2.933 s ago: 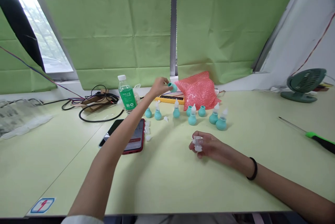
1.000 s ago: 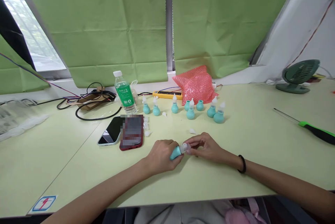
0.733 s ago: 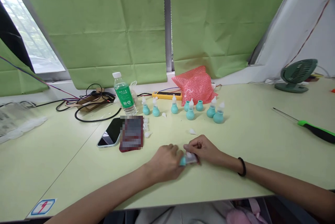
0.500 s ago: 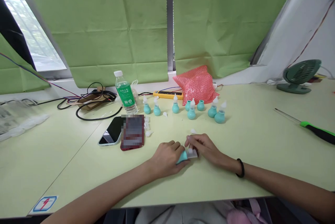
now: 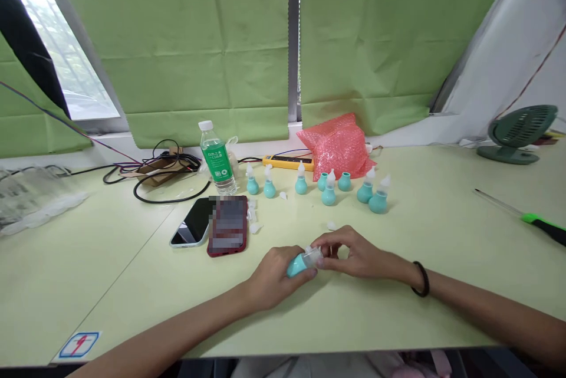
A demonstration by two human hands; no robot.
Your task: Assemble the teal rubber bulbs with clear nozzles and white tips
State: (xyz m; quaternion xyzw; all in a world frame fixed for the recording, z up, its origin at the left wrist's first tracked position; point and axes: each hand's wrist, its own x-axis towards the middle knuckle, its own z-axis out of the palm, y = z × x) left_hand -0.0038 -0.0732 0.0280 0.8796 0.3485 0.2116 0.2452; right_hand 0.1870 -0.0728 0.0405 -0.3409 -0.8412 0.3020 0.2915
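Observation:
My left hand (image 5: 272, 280) is wrapped round a teal squeeze bulb (image 5: 295, 266), which looks like part of a nasal aspirator and lies on its side. A clear plastic collar (image 5: 312, 257) sits at the bulb's mouth, pointing right. The thumb and fingertips of my right hand (image 5: 356, 253) pinch the far end of this collar. Beyond my hands stand several similar bulbs, among them a teal aspirator (image 5: 328, 196) with a clear collar and white tip. An open-topped teal bulb (image 5: 344, 182) has no tip on it. A loose whitish tip (image 5: 331, 226) lies just behind my right hand.
Two phones, one dark-screened (image 5: 193, 223) and one red-cased (image 5: 227, 227), lie left of centre beside small clear parts (image 5: 252, 213). Behind them are a water bottle (image 5: 218, 160), black cables (image 5: 172, 198) and pink bubble wrap (image 5: 338, 151). A screwdriver (image 5: 528, 219) and green fan (image 5: 515, 133) are at right.
The bulb in my left hand has tilted, so more of it and its clear collar show. My right fingers have shifted to the collar's end. The whole view has swung slightly left.

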